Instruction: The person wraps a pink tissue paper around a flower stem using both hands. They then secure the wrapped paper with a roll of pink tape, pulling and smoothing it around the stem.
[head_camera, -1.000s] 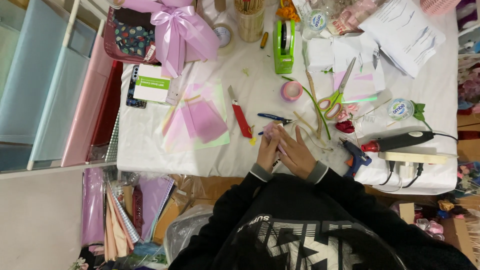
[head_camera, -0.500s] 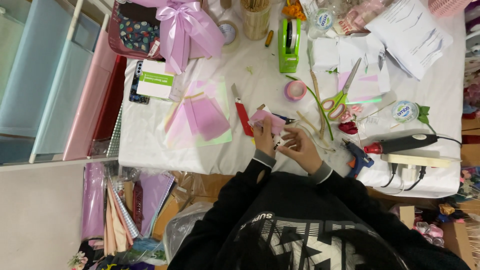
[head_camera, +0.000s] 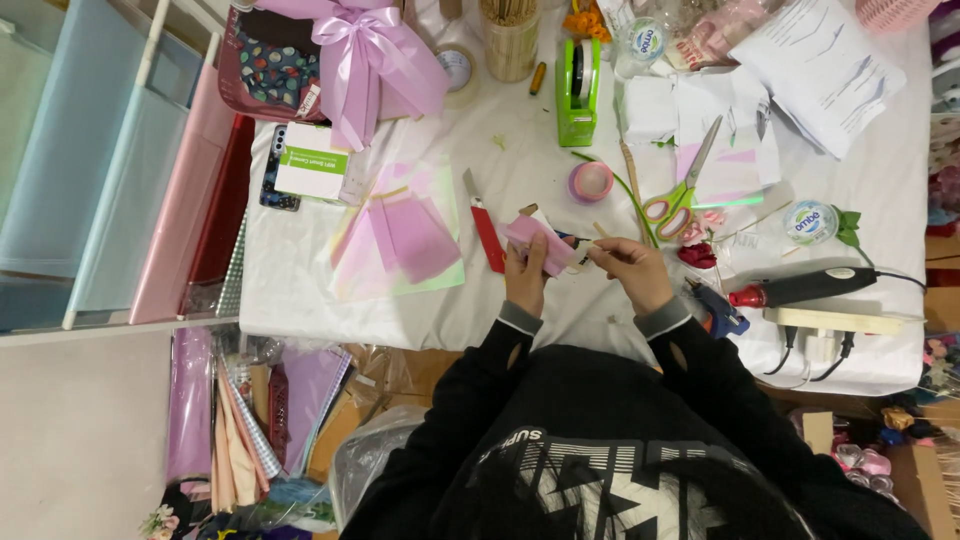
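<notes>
A red utility knife (head_camera: 487, 236) lies just left of the pink paper piece (head_camera: 538, 243), scissors (head_camera: 680, 190) to its right. The left hand (head_camera: 524, 277) pinches that small folded piece; the right hand (head_camera: 628, 272) is closed on a thin stick (head_camera: 598, 230).

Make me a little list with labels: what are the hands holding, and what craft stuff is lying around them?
Left hand: holds a small pink paper piece, raised just above the table.
Right hand: its fingers pinch something thin beside the pink piece; too small to tell what.
Just left of the hands: red craft knife, then a pile of pink paper sheets.
Behind the hands: pink tape roll, green-handled scissors, green tape dispenser.
To the right: glue gun.
Far left corner: big pink bow.
Table: covered in white cloth.
</notes>
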